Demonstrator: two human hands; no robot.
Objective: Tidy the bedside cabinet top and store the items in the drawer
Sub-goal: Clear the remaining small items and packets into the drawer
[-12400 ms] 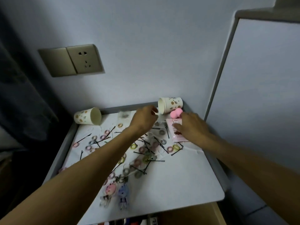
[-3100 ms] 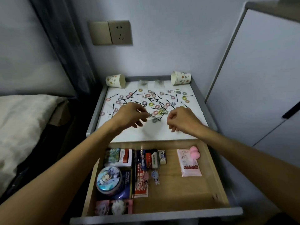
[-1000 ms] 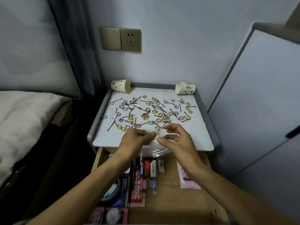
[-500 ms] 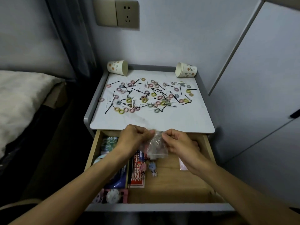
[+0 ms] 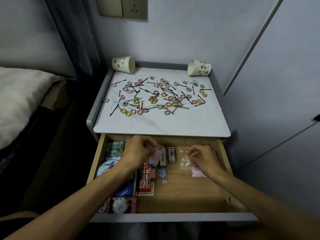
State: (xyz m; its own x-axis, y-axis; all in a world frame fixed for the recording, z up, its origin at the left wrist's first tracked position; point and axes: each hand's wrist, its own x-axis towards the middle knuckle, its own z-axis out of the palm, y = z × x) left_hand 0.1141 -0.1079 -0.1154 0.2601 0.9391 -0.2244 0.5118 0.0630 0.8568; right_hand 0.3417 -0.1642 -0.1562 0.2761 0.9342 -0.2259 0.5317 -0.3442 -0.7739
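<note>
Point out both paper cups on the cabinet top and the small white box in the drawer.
left paper cup (image 5: 122, 64): head view, on its dotted side wall.
right paper cup (image 5: 203, 68): head view, on its dotted side wall.
small white box (image 5: 171, 153): head view, on its printed top face.

cabinet top (image 5: 161, 125), hair ties (image 5: 156, 98), bobby pins (image 5: 114, 112), cups (image 5: 123, 64)

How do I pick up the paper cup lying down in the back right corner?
Take the paper cup round its side wall, near the middle, reaching down from above and in front. It lies on its side, open mouth facing left, and the cabinet's raised rim crowds its base and back. It looks thin, so probably squeeze gently.
</note>
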